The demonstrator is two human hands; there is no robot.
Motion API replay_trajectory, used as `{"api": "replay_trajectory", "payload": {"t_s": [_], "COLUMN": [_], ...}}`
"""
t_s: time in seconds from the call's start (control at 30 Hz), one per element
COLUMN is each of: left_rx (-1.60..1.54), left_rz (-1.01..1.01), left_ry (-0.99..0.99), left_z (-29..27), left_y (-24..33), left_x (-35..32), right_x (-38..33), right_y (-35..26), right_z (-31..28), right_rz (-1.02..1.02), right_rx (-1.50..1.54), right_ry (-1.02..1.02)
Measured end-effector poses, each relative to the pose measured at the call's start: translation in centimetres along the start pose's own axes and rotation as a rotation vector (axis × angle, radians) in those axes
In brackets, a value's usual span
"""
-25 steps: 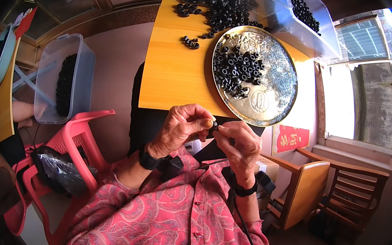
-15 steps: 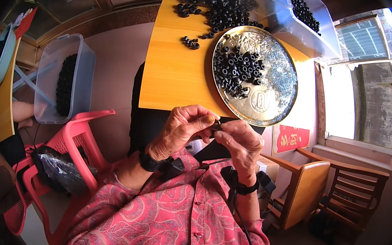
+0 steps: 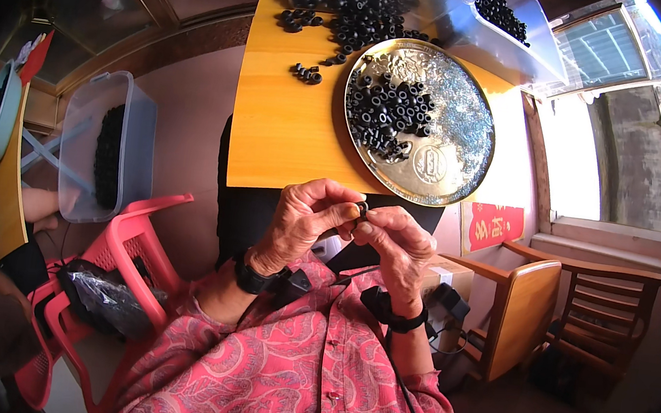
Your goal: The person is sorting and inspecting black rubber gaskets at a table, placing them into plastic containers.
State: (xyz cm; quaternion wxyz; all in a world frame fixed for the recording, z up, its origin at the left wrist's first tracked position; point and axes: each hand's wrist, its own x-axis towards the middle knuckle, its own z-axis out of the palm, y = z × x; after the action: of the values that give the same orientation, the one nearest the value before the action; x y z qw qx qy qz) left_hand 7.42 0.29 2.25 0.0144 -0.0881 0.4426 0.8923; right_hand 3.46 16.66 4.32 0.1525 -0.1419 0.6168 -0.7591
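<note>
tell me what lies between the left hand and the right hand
A small black piece, pinched by the left hand, with the right hand up against it; the head view shows this.

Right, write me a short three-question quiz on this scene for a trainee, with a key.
1. True or false: the small black hollow rings on the round, shiny metal tray are heaped mainly toward its left side.
2. Choose one. Between the fingertips of the person's left hand and right hand is:
A) a white cloth
B) a small black piece
C) a red pen
3. Fill in: the curved plastic chair on the person's left is coloured ____.

Key: 1. True. 2. B. 3. Pinkish red.
</note>
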Motion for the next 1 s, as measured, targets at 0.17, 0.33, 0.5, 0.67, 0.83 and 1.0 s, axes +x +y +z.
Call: {"api": "replay_trajectory", "payload": {"t_s": [0.17,0.33,0.5,0.67,0.83,1.0], "left_rx": [-0.001,-0.070,-0.141,-0.171,-0.186,-0.208], "left_rz": [0.006,-0.009,-0.040,-0.080,-0.081,-0.058], "left_ry": [0.007,0.001,-0.003,-0.008,-0.002,-0.006], "left_z": [0.1,0.1,0.1,0.2,0.4,0.2], "left_y": [-0.1,-0.2,0.0,0.2,0.2,-0.1], "left_x": [-0.1,-0.2,-0.3,-0.3,-0.2,-0.1], "right_x": [-0.1,-0.1,0.2,0.3,0.3,0.5], "right_y": [-0.1,-1.0,-1.1,-1.3,-1.4,-1.4], "right_z": [-0.1,0.6,0.2,0.0,0.1,0.1], "right_rz": [-0.004,0.106,0.065,0.055,0.076,-0.002], "right_rx": [0.030,0.129,0.032,-0.030,-0.087,-0.149], "right_ry": [0.005,0.066,0.017,0.011,0.012,0.014]}}
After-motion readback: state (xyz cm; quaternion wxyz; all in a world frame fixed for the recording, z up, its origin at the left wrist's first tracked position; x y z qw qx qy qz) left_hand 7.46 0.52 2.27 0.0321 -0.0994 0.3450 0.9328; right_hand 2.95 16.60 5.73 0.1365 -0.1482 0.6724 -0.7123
